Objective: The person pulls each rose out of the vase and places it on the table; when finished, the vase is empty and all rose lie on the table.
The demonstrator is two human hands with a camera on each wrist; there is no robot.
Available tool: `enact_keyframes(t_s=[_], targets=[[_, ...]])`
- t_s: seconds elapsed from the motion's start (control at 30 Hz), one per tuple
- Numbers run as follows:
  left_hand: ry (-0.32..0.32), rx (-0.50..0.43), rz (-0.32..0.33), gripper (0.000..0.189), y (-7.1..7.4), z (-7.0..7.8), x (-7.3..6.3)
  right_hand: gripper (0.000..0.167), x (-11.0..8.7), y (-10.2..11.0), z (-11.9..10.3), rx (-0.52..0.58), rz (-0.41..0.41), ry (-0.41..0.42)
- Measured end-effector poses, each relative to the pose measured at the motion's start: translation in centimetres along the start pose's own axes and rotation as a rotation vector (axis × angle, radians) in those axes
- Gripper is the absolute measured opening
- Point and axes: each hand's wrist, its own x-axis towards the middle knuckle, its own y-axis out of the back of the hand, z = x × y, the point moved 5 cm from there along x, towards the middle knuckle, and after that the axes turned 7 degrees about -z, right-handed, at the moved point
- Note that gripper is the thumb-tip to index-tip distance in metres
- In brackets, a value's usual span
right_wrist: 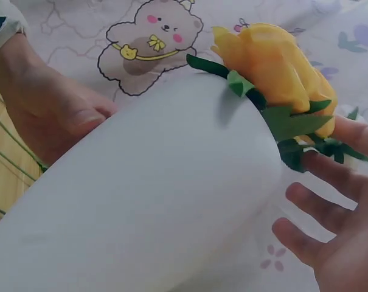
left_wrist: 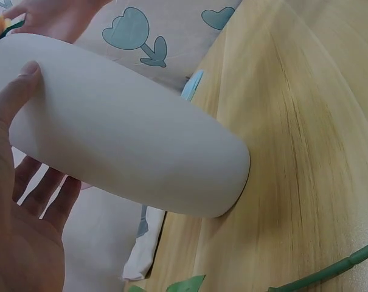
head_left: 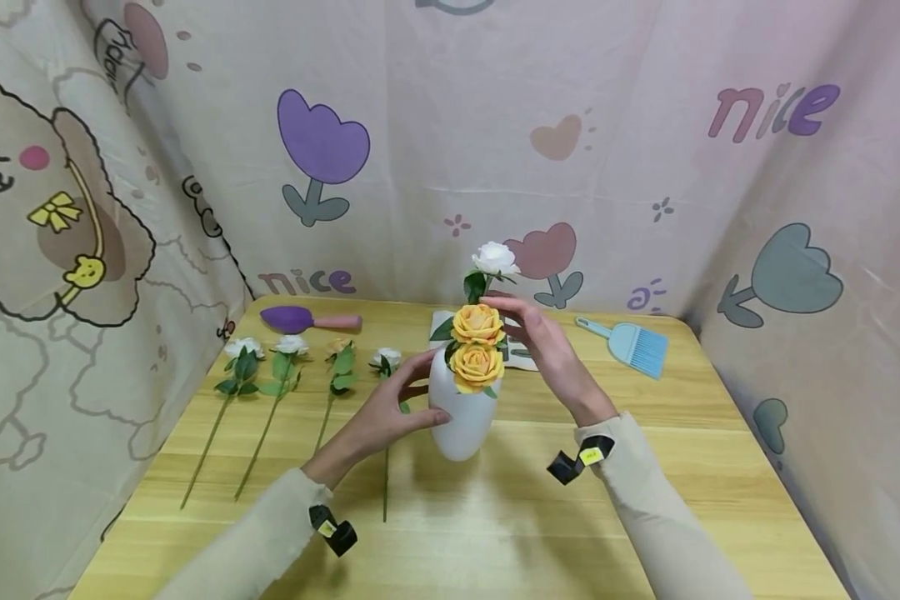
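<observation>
A white vase (head_left: 461,425) stands on the wooden table, holding two yellow roses (head_left: 477,367) and a taller white rose (head_left: 495,259). My left hand (head_left: 390,404) grips the vase's side, thumb across the front and fingers round the back, as the left wrist view shows. At the flowers' right, my right hand (head_left: 543,346) is raised with its fingers spread and gently bent. In the right wrist view its fingertips (right_wrist: 284,228) are beside the vase's mouth, near the green leaves (right_wrist: 293,125) under the yellow roses.
Left of the vase lie several single-stem artificial roses (head_left: 291,346), white and yellow. A purple trowel (head_left: 288,320) with a pink handle lies at the back left. Behind the vase is a whitish flat item (head_left: 521,360); a blue brush and dustpan (head_left: 636,346) lie back right. Printed curtains (head_left: 435,150) enclose the table.
</observation>
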Motion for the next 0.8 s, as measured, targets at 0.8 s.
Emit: enact_keyframes(t_s=[0.8], targets=[[-0.018,0.001,-0.006,0.086,0.0,-0.1,0.0,0.042,3.8,5.5,-5.4,0.019,0.408,0.252]])
